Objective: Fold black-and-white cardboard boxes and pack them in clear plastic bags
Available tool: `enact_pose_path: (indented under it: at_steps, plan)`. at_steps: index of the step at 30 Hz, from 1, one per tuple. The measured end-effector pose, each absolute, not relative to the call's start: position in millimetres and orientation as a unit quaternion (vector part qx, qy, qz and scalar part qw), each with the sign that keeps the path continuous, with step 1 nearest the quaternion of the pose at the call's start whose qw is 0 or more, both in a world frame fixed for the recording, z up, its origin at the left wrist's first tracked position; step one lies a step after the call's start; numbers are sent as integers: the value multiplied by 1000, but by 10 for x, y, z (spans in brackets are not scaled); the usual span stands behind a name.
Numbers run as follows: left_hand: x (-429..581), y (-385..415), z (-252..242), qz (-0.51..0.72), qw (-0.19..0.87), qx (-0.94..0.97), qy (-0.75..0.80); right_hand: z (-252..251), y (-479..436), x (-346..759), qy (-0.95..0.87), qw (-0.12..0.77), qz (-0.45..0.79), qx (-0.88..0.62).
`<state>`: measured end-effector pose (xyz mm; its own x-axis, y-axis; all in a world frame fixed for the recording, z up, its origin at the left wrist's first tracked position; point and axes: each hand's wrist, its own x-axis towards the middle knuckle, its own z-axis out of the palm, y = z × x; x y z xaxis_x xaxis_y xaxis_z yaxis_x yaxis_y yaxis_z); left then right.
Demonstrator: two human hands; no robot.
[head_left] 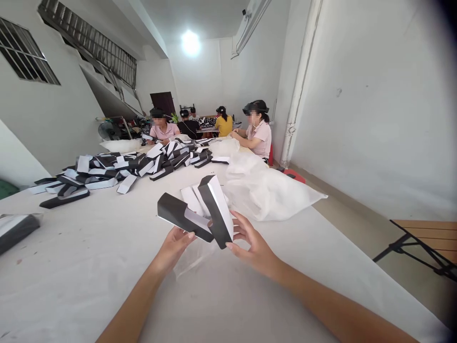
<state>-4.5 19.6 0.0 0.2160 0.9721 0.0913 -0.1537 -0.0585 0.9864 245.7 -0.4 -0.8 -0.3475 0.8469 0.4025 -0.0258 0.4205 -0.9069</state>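
Observation:
I hold two black-and-white cardboard box pieces above a long table covered in white cloth. My left hand grips the lower left piece from beneath, fingers curled under it. The upright piece leans against the first one, and my right hand pinches its lower end with thumb and fingers. Behind these two, a few white pieces lie on the table.
A long heap of black-and-white box pieces runs across the table's far left. A white plastic bag lies to the right. Several people sit working at the far end. A dark flat object lies at left, a folding table at right.

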Motion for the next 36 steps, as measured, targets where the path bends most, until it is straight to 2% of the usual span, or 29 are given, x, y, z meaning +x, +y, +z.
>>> enact_pose_path:
  at_steps: [7, 11, 19, 36]
  plan:
    - [40, 169, -8, 402, 592, 575, 397, -40, 30, 2495, -650, 481, 486, -330]
    - [89, 193, -98, 401, 596, 573, 395, -45, 36, 2497, -646, 457, 504, -347]
    - [86, 173, -102, 411, 603, 565, 385, -69, 44, 2509, -718, 394, 455, -350]
    - [135, 163, -185, 410, 596, 575, 383, -155, 41, 2498, -752, 336, 436, -362]
